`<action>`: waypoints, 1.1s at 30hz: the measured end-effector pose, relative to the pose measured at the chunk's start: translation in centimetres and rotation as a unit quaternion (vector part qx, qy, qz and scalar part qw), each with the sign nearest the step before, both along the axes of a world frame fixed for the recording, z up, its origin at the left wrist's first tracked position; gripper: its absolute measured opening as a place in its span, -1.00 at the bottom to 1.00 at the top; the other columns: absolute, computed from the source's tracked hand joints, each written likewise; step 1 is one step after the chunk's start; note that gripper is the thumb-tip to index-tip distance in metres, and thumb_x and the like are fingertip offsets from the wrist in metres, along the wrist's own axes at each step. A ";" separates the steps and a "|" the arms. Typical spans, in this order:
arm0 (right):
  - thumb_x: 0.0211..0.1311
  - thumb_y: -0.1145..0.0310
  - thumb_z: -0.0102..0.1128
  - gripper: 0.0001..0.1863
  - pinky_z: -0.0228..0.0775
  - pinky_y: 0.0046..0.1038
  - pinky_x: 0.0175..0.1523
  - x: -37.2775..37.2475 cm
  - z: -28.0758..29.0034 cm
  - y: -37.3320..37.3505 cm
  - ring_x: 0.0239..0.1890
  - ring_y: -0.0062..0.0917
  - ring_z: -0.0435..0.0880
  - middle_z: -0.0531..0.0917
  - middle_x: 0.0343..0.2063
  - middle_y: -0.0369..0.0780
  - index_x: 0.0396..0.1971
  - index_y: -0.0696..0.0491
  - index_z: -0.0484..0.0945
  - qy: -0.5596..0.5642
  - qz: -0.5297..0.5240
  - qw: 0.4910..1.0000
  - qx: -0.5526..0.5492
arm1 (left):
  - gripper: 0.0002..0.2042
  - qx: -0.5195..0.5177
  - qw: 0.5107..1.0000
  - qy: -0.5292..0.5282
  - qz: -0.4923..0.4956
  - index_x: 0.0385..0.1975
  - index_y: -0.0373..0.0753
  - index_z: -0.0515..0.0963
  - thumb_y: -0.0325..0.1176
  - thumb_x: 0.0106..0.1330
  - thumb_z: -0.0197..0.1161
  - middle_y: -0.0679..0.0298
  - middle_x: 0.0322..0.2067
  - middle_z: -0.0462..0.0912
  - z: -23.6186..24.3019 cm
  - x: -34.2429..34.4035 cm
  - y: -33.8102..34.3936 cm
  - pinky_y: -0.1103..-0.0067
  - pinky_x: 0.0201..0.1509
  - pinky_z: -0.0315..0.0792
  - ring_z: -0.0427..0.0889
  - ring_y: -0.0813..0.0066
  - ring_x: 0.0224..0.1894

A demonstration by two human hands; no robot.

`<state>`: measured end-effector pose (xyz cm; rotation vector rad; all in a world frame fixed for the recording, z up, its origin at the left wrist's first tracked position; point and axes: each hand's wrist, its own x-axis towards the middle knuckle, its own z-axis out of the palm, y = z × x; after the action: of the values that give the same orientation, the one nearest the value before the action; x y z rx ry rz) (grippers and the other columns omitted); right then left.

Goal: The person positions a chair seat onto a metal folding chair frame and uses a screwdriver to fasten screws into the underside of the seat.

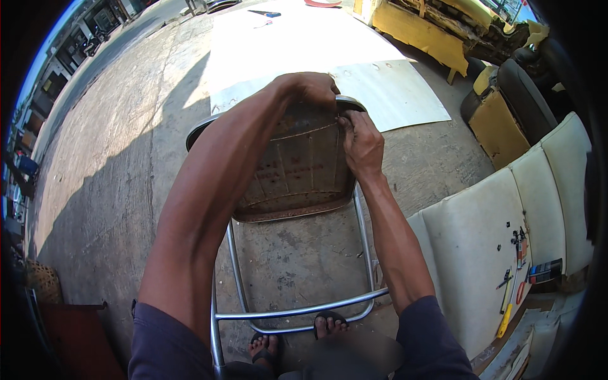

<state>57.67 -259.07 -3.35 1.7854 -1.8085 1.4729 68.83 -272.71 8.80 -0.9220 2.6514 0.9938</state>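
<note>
A rusty metal chair panel (291, 171) with faded red lettering sits on a bent chrome tube frame (282, 315). My left hand (310, 88) reaches over the panel's top edge at the right, fingers curled down behind the chrome rim and largely hidden. My right hand (361, 142) is just below it at the panel's upper right, thumb and fingers pinched at the rim; what lies between the fingertips is too small to make out. The two hands are close together.
A large white sheet (329, 44) lies on concrete ahead. At right are a cream padded seat (456, 272) with tools (506, 301), dark seats (525, 95) and torn foam (411, 31). A woven basket (44, 282) stands at left. My sandaled feet show below.
</note>
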 end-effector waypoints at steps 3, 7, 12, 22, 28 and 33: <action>0.28 0.44 0.23 -0.89 0.56 -0.19 -0.28 -0.1 0.2 -0.1 -0.32 -0.12 0.69 0.64 -0.31 -0.15 -0.22 0.06 0.60 0.029 -0.017 0.999 -0.005 | -0.55 0.017 1.000 0.005 0.004 -0.07 -0.37 0.65 -0.42 -0.05 0.22 0.19 -0.45 0.68 -0.1 0.0 0.1 0.47 -0.44 0.50 0.61 0.45 -0.49; 0.30 0.42 0.21 -0.87 0.54 -0.18 -0.25 0.4 0.9 0.2 -0.29 -0.11 0.68 0.64 -0.31 -0.13 -0.19 0.08 0.59 0.043 -0.050 0.997 0.044 | -0.55 0.031 0.999 0.005 0.012 -0.06 -0.37 0.64 -0.42 -0.04 0.22 0.18 -0.44 0.68 -0.3 0.1 -0.1 0.46 -0.47 0.48 0.60 0.45 -0.51; 0.31 0.42 0.19 -0.86 0.54 -0.16 -0.27 1.9 0.9 -0.5 -0.30 -0.08 0.68 0.64 -0.31 -0.11 -0.17 0.07 0.57 -0.005 -0.110 0.993 0.045 | -0.57 0.024 1.000 -0.004 0.011 -0.07 -0.33 0.66 -0.36 -0.01 0.32 0.19 -0.39 0.71 -0.2 0.0 0.0 0.44 -0.34 0.50 0.62 0.44 -0.42; 0.25 0.50 0.17 -0.79 0.61 -0.20 -0.36 2.6 -0.6 -0.4 -0.37 -0.12 0.70 0.61 -0.34 -0.11 -0.12 0.11 0.57 0.070 -0.076 0.994 -0.033 | -0.54 -0.004 1.000 0.002 0.004 -0.05 -0.31 0.67 -0.31 -0.01 0.36 0.15 -0.32 0.73 -0.5 0.1 -0.3 0.42 -0.21 0.52 0.66 0.39 -0.33; 0.25 0.51 0.20 -0.81 0.61 -0.24 -0.35 1.8 -0.5 -0.2 -0.37 -0.14 0.71 0.63 -0.34 -0.10 -0.13 0.11 0.58 0.037 -0.082 0.995 -0.039 | -0.55 0.000 1.000 -0.008 0.014 -0.03 -0.33 0.65 -0.34 0.00 0.30 0.15 -0.37 0.71 0.4 0.1 0.9 0.43 -0.38 0.52 0.65 0.40 -0.42; 0.26 0.49 0.24 -0.79 0.60 -0.23 -0.28 1.9 -1.1 -0.2 -0.30 -0.12 0.71 0.67 -0.28 -0.09 -0.10 0.09 0.59 0.030 -0.075 0.996 -0.049 | -0.52 0.006 1.000 -0.015 0.024 -0.01 -0.34 0.64 -0.35 0.00 0.30 0.15 -0.37 0.71 0.5 0.2 0.8 0.42 -0.35 0.54 0.65 0.39 -0.41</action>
<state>59.55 -259.24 -4.49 1.5933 -1.7681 1.4102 69.02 -271.87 9.28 -0.9936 2.6083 0.9975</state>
